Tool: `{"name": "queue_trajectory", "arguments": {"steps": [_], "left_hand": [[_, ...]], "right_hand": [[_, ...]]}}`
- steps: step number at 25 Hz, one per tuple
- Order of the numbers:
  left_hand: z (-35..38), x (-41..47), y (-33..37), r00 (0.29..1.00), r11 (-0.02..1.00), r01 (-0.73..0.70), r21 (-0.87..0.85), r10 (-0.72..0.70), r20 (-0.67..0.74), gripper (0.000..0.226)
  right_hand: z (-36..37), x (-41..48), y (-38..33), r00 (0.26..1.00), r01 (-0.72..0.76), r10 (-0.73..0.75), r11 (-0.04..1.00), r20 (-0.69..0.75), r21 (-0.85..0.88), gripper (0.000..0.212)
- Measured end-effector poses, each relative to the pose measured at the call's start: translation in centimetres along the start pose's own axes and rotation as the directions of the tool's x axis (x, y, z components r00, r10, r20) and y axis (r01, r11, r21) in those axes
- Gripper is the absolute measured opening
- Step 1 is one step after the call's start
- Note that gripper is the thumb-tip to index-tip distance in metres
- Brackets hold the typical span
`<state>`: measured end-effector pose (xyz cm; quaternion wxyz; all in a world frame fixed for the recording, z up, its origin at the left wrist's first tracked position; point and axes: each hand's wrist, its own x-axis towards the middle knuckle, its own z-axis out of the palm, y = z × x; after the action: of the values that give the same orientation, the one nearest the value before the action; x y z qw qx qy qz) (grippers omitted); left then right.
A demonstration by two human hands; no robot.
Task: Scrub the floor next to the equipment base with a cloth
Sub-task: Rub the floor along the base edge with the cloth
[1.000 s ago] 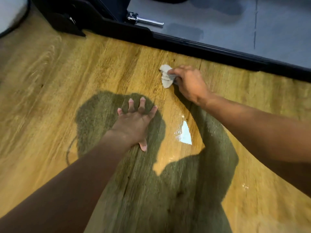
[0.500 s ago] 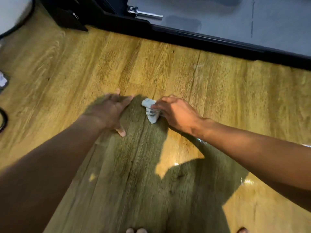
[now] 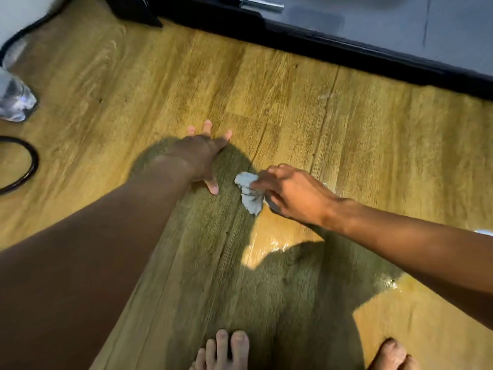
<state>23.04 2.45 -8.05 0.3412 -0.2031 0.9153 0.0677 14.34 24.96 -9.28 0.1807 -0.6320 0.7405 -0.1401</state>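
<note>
A small crumpled grey cloth [image 3: 249, 192] lies against the wooden floor [image 3: 360, 134], gripped by my right hand [image 3: 290, 192] at its right side. My left hand [image 3: 202, 156] is pressed flat on the boards just left of the cloth, fingers spread, bearing weight. The black equipment base [image 3: 333, 46] runs along the top of the view, well beyond both hands. A wet shine shows on the floor below and to the right of the cloth.
A clear plastic bottle [image 3: 13, 97] stands at the left edge, with a dark ring-shaped cable [image 3: 29, 166] below it. A metal pin [image 3: 256, 4] sticks out by the base. My bare feet [image 3: 224, 348] are at the bottom edge.
The cloth and my right hand have come away from the base toward me, then a little right. My left hand shifted on the floor. The view tilted down, bringing bottle and feet in.
</note>
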Motion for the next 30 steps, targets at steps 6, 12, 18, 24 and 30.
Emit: {"name": "queue_trajectory", "arguments": {"steps": [6, 12, 18, 24, 30], "left_hand": [[0.6, -1.0, -0.8, 0.996, 0.997, 0.009, -0.079, -0.016, -0.085, 0.141], [2.1, -2.7, -3.7, 0.995, 0.988, 0.012, -0.153, -0.026, -0.095, 0.127], [2.6, -2.9, -5.1, 0.996, 0.992, 0.095, -0.078, -0.094, 0.005, 0.135], [2.4, -2.9, -5.0, 0.996, 0.993, 0.092, -0.080, -0.091, 0.011, 0.134], [2.2, -2.8, -4.9, 0.997, 0.996, 0.078, -0.047, -0.077, 0.016, 0.136]], "right_hand": [[1.6, -2.7, -4.4, 0.993, 0.054, -0.063, 0.995, 0.101, 0.083, 0.039], [0.2, -0.2, -1.3, 0.992, -0.119, 0.119, 0.993, -0.031, -0.012, 0.039], [4.6, -2.3, -7.3, 0.907, 0.366, -0.416, 0.852, 0.062, 0.375, 0.040], [2.0, 3.2, -5.2, 0.999, 0.031, -0.031, 0.999, -0.007, 0.015, 0.034], [3.4, 2.4, -7.7, 0.945, 0.269, -0.264, 0.963, 0.193, 0.000, 0.043]]}}
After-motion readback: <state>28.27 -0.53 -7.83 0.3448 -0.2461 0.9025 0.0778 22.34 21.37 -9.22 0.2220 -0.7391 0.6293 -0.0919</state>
